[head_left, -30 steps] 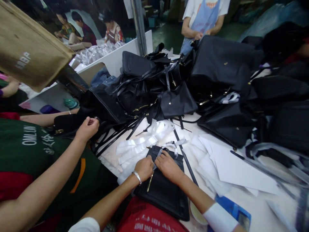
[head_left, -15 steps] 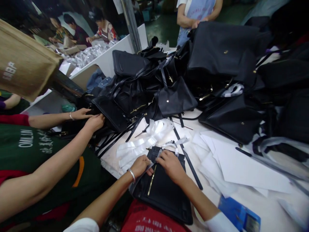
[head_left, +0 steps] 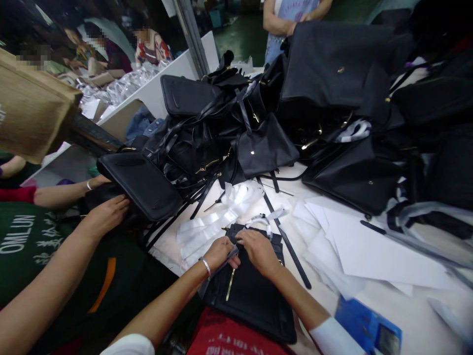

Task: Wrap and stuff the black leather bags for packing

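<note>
one black bag (head_left: pixel 264 301) with a gold zip (head_left: pixel 230 285) lies at the near side of a pale table (head_left: pixel 166 250), lower end beside a red apron (head_left: pixel 229 333). left hand (head_left: pixel 219 254), over the bag: fingers closed on a translucent strip (head_left: pixel 233 252). right hand (head_left: pixel 260 251): fingertips bent down at the bag's top; we cannot tell whether they grip anything. surface: we log loose white strips (head_left: pixel 209 223) beyond the bag, a black strap (head_left: pixel 293 256) just right of it, overlapping white sheets (head_left: pixel 380 251) farther right, a blue box (head_left: pixel 360 320) at the near right. a heap of black bags (head_left: pixel 268 148) fills the far side. room: to our left, a green-aproned co-worker (head_left: pixel 66 266) has a hand (head_left: pixel 109 215) at a second black bag (head_left: pixel 138 182); behind, a metal post (head_left: pixel 190 37), a white partition (head_left: pixel 151 86), piled clear plastic (head_left: pixel 121 84), seated people (head_left: pixel 150 47).
</note>
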Demonstrator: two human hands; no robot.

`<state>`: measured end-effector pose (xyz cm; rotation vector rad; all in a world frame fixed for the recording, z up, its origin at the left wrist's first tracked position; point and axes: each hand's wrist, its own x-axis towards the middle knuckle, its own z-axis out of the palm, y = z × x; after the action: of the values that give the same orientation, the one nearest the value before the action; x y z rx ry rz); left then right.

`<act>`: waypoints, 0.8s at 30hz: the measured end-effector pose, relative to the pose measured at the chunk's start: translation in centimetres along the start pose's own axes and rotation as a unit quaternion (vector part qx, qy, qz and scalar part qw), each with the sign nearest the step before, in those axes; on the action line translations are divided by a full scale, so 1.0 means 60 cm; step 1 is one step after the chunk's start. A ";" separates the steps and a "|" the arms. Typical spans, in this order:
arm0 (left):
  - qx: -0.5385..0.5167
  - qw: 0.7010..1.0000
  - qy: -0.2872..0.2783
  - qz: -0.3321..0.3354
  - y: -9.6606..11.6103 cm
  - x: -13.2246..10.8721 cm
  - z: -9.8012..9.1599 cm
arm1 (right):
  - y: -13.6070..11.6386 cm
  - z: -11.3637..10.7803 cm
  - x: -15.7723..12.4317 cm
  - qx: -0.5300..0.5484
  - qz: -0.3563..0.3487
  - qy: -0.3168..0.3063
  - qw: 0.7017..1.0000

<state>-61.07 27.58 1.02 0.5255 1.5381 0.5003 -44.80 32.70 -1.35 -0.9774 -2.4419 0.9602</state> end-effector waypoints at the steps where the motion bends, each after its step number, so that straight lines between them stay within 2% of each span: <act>1: -0.008 1.000 -0.006 -0.009 0.001 0.001 -0.002 | 0.005 -0.002 -0.002 0.000 0.004 0.020 1.000; 3: -0.025 0.999 -0.021 -0.026 0.002 0.002 -0.009 | 0.016 -0.003 -0.008 -0.007 0.000 0.027 1.000; 7: -0.047 0.996 -0.068 -0.020 -0.003 0.004 -0.018 | 0.028 0.002 -0.018 -0.028 -0.018 -0.012 0.999; 10: -0.034 0.997 -0.067 0.021 -0.007 -0.005 -0.022 | 0.029 0.009 -0.018 -0.033 -0.010 -0.013 0.999; 14: 0.066 0.991 -0.048 0.108 -0.017 -0.021 -0.028 | 0.031 0.014 -0.015 -0.024 -0.016 -0.014 0.999; 16: 0.101 0.986 -0.034 0.127 -0.024 -0.024 -0.028 | 0.032 0.015 -0.015 -0.023 -0.013 -0.005 1.000; 19: 0.078 0.993 -0.023 0.091 -0.032 -0.021 -0.026 | 0.035 0.016 -0.020 -0.027 0.033 0.034 0.999; 22: 0.053 0.997 -0.041 0.047 -0.031 -0.014 -0.027 | 0.039 0.020 -0.030 -0.027 0.092 0.072 0.993; 24: 0.053 0.997 -0.044 0.034 -0.027 -0.009 -0.029 | 0.042 0.024 -0.036 -0.023 0.105 0.080 0.991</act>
<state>-62.84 25.99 0.53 0.6758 1.4720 0.4443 -42.82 31.86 -4.24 -1.2951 -2.2719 0.8562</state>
